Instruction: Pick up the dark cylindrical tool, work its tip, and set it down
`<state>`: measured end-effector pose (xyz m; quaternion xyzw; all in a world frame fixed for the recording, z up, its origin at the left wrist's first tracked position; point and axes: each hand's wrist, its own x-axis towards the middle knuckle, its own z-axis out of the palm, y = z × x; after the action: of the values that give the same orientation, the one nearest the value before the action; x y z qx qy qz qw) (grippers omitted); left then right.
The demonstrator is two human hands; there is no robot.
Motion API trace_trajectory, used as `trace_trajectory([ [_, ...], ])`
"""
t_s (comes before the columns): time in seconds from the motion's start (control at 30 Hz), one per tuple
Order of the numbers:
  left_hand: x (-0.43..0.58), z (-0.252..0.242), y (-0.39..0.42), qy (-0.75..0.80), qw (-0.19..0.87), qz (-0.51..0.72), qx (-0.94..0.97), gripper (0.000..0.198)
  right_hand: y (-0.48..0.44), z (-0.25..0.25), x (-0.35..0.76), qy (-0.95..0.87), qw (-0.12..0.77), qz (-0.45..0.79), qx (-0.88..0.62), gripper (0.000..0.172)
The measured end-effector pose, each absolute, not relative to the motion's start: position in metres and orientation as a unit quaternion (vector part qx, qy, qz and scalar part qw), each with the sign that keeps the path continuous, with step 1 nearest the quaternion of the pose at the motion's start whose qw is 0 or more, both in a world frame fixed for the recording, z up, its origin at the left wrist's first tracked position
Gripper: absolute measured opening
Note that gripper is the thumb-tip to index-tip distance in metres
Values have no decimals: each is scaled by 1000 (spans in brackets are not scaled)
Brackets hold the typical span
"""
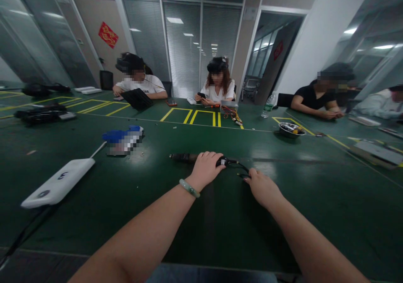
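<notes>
The tool lay on the desk, its tip pointing left. The left hand was over the tool's rear part, its fingers curled round the body. Just right of the tool, the fingers of the right hand were closed on the black cord running from the tool's end. A short cord end stuck out beside them.

As far as could be judged, the handling was partway along: tool and cord were both in grasp, neither was free of the hands, and the short end joined nothing visible. How much cord the right hand hid, I could not tell.

By count, there was one tool and one bracelet on the left wrist. Left of the tool lay one white box and one blurred blue-and-white packet. Beyond the tool, rightward, were one tangle of wires, one bottle and one metal bowl, its contents too small to count. Four co-workers sat beyond the tool.
</notes>
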<state>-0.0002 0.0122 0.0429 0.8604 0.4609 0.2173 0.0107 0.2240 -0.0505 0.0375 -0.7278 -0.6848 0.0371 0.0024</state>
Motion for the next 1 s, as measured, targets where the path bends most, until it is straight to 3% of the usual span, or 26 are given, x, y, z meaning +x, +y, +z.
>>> trace_trajectory([
  [0.33,-12,57,13,447,38,161,879,42,-1,39,246,-728,92,-16,-679,29],
  [0.5,-11,56,9,432,26,195,880,37,-10,43,241,-764,126,-74,-629,27],
  [0.7,3,51,7,452,34,228,861,32,-19,47,233,-765,134,20,-630,19],
  [1.0,7,44,10,450,26,246,858,29,-21,38,220,-738,238,15,-631,16],
])
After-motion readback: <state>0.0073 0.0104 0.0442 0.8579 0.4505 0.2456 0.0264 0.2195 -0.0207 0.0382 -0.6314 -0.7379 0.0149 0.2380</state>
